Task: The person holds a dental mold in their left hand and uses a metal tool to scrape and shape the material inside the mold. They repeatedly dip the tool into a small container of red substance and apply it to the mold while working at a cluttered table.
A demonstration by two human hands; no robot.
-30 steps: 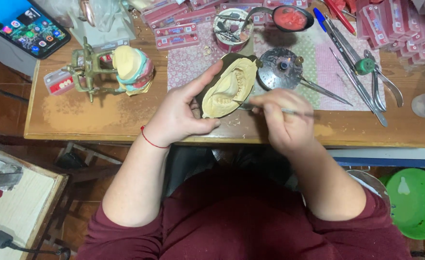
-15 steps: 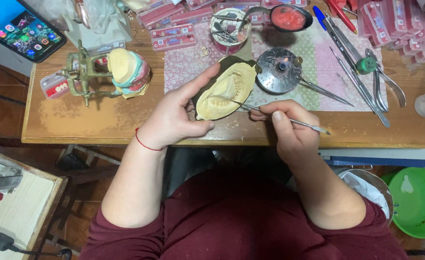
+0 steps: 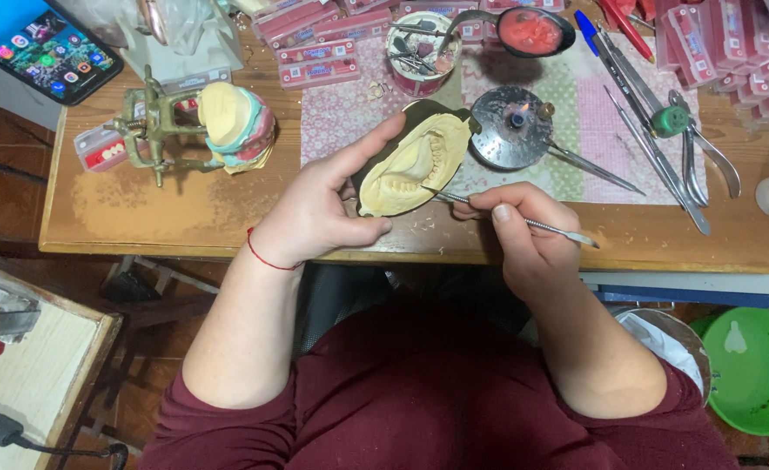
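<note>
Right hand [image 3: 523, 231] drawn nearer, red flat boxes [image 3: 315, 39] behind cast [image 3: 412, 170]

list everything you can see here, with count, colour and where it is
dental cast: 1, cream, in left hand
metal carving tool: 1, silver, in right hand, tip on cast
articulator with model: 1, brass and cream, table left
phone: 1, black, top left
small burner: 1, dark metal, behind cast
spoon of red wax: 1, top centre
pliers and instruments: several, silver, table right
bowl: 1, green, lower right
left hand: 1
right hand: 1
</note>
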